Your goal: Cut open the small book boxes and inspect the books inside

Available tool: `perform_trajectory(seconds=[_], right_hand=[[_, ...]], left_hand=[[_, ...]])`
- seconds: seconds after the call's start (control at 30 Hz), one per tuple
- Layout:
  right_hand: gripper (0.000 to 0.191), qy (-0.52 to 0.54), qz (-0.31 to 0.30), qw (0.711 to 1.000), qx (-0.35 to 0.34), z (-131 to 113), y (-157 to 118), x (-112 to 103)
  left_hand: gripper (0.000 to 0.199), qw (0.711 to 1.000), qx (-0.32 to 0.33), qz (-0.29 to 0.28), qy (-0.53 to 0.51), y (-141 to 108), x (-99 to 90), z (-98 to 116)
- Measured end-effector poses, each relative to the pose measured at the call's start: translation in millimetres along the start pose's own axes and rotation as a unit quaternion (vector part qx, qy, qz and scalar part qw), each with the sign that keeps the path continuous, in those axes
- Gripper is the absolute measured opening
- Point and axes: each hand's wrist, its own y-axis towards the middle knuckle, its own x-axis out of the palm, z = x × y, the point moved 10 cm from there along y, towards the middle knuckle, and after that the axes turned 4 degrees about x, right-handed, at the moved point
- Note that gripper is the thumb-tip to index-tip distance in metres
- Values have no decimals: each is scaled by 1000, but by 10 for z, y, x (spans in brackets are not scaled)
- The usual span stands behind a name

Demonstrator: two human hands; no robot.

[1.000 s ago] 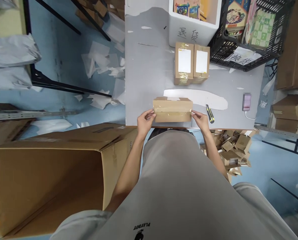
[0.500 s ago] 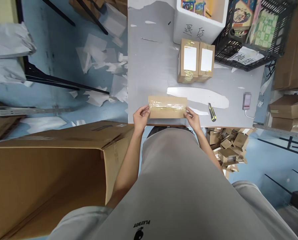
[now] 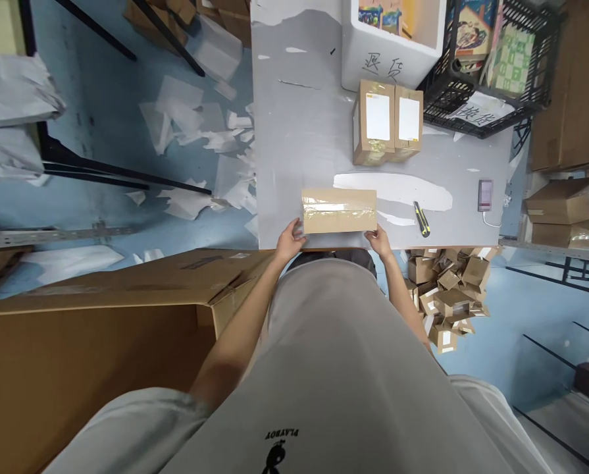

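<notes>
A long, low cardboard box lies near the front edge of the table, clear shiny tape running along its upper face. By its near left corner is my left hand, fingers apart, with a slight gap to the cardboard. My right hand is at the near right corner, its thumb and fingers closed around that corner. To the right of the box rests a yellow and black utility knife. Behind the box a torn white strip is on the table surface.
Two labelled cardboard boxes stand before a white foam bin. Right of them is a black crate with books. A phone with a cable lies at the table's right. A large open carton stands at my left; small boxes pile below.
My left hand has come off the box's left end and opened. My right hand has shifted to its near corner. The box sits slightly further right in view.
</notes>
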Motion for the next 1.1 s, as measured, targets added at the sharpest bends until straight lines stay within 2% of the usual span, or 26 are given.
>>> perform_trajectory(seconds=[0.1,0.2,0.27,0.37,0.47,0.53,0.67,0.83,0.97,1.1], right_hand=[[65,6,16,1000,14,-34,13,83],[57,6,26,1000,14,-98,-34,23],[57,12,26,1000,3,-181,-95,-71],[67,49,5,998,-46,-410,-210,-177],[79,98,-34,991,-82,-625,-296,-150],[84,117,-51,989,-74,-673,-300,-69],[86,129,-74,987,-55,-640,-221,163],[78,109,-98,989,-13,-456,-86,400],[65,98,-83,992,17,-285,10,399],[57,66,-32,997,39,-75,65,269]], left_hand=[[79,999,33,-26,30,39,110,157],[63,996,76,-22,43,41,93,368],[54,995,98,3,14,21,-18,494],[48,993,103,35,-49,-50,-224,604],[49,992,92,40,-71,-155,-373,651],[49,993,91,46,-66,-224,-458,661],[46,993,83,71,-42,-292,-589,584],[42,996,40,79,-18,-267,-583,374],[52,994,25,69,-83,-259,-537,238],[58,993,17,57,-98,-300,-584,78]])
